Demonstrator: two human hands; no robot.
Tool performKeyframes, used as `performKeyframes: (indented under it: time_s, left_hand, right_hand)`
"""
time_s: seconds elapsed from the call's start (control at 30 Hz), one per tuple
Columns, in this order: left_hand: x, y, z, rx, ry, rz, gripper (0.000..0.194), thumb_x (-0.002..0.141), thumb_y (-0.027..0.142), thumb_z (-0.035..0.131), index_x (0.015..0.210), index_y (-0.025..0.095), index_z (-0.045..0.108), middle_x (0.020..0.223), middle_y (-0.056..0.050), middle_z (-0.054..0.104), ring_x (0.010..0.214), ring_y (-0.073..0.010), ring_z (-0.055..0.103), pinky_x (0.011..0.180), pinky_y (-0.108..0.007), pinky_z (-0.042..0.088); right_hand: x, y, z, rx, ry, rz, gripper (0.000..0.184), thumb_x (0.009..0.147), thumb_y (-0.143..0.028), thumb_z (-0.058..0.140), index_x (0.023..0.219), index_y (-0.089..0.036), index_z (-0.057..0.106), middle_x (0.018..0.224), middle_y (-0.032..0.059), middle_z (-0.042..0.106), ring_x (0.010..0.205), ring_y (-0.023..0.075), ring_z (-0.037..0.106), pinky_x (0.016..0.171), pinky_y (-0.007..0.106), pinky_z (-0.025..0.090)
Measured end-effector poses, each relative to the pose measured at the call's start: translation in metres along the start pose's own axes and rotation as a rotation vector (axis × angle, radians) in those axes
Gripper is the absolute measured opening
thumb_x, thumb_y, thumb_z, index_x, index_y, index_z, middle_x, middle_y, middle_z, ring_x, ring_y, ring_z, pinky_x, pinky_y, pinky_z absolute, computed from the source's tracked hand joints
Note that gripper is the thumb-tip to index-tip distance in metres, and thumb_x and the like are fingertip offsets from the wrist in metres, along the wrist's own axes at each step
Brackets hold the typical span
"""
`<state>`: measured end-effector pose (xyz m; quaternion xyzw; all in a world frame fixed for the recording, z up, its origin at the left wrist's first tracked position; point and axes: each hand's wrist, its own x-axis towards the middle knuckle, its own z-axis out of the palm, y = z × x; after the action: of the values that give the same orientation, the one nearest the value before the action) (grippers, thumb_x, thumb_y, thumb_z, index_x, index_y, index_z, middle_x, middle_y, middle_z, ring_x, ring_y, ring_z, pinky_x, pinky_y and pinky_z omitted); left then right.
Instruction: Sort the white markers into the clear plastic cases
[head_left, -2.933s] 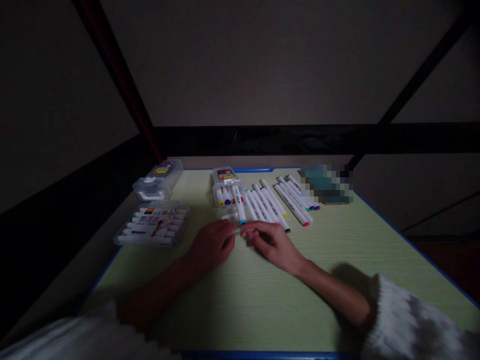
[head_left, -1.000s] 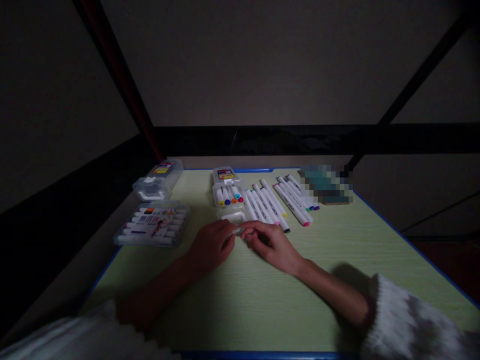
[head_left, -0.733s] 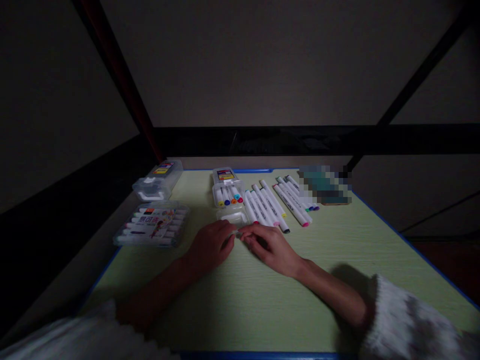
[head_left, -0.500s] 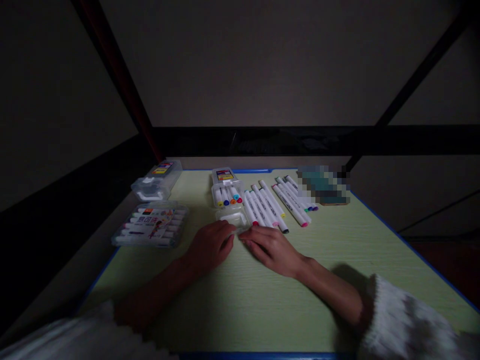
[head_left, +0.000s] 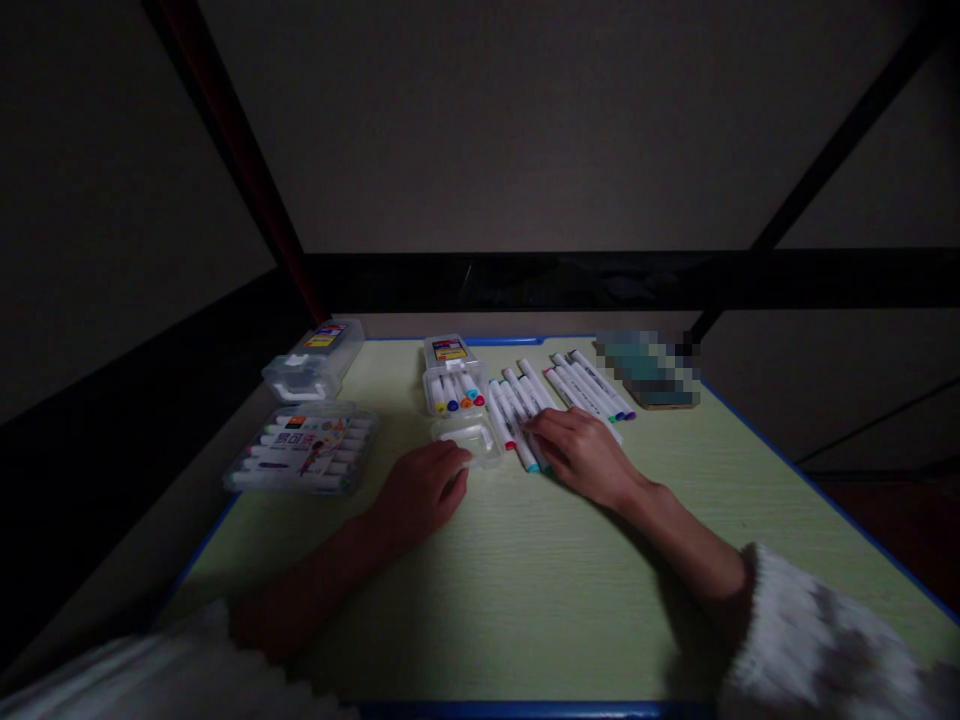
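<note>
My left hand has its fingers closed at the near edge of a clear plastic tray-like part, which looks like the lid of the marker case. Several white markers with yellow, blue, orange and red ends stand in that case. Loose white markers lie fanned out to its right. Over them is my right hand, fingertips pinched together on a marker that the hand partly covers. A second group of loose markers lies just beyond this hand.
A closed clear case stands at the back left, with a flat pack of markers in front of it. A phone-like, partly blurred object lies at the back right. The pale green table has a blue rim.
My right hand has moved right and away from my left hand, onto the loose markers. Teal-ended markers now show beside it. My left hand has stayed in place.
</note>
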<state>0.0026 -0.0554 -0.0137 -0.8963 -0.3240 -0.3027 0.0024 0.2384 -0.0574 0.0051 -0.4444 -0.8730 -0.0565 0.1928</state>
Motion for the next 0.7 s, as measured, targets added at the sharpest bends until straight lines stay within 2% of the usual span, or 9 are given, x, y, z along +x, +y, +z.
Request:
performKeyframes:
  time_s: [0.2,0.3,0.47,0.7]
  left_hand:
    - [0.000,0.001,0.000,0.004,0.004,0.006,0.012,0.080,0.011,0.044,0.082,0.015,0.056,0.072,-0.004,0.061,0.065,-0.0144,0.057,0.062,-0.024,0.047]
    - [0.000,0.001,0.000,0.010,-0.007,0.004,0.013,0.080,0.011,0.044,0.082,0.015,0.056,0.072,-0.004,0.061,0.066,-0.0146,0.058,0.062,-0.024,0.047]
    - [0.000,0.002,-0.001,-0.011,-0.011,0.001,0.013,0.081,0.012,0.044,0.082,0.015,0.056,0.072,-0.004,0.060,0.065,-0.0136,0.057,0.061,-0.023,0.047]
    - [0.000,0.002,-0.002,-0.037,-0.028,0.002,0.014,0.081,0.011,0.043,0.083,0.015,0.056,0.072,-0.003,0.060,0.064,-0.0127,0.056,0.061,-0.022,0.046]
  right_hand:
    - [-0.002,0.019,0.000,-0.065,-0.028,0.079,0.025,0.078,-0.007,0.044,0.093,-0.013,0.062,0.085,0.0078,0.063,0.072,0.0177,0.056,0.066,0.030,0.036]
    - [-0.003,0.025,0.001,-0.069,-0.026,0.102,0.027,0.080,-0.007,0.042,0.094,-0.014,0.063,0.087,0.0072,0.064,0.072,0.0173,0.057,0.066,0.029,0.037]
    - [-0.005,0.029,-0.003,-0.105,-0.036,0.146,0.027,0.083,-0.010,0.040,0.094,-0.016,0.064,0.089,0.0067,0.064,0.073,0.0184,0.058,0.065,0.029,0.037]
    - [-0.005,0.031,-0.007,-0.114,-0.068,0.194,0.024,0.081,-0.008,0.042,0.089,-0.015,0.064,0.088,0.0072,0.064,0.072,0.0172,0.058,0.064,0.027,0.036]
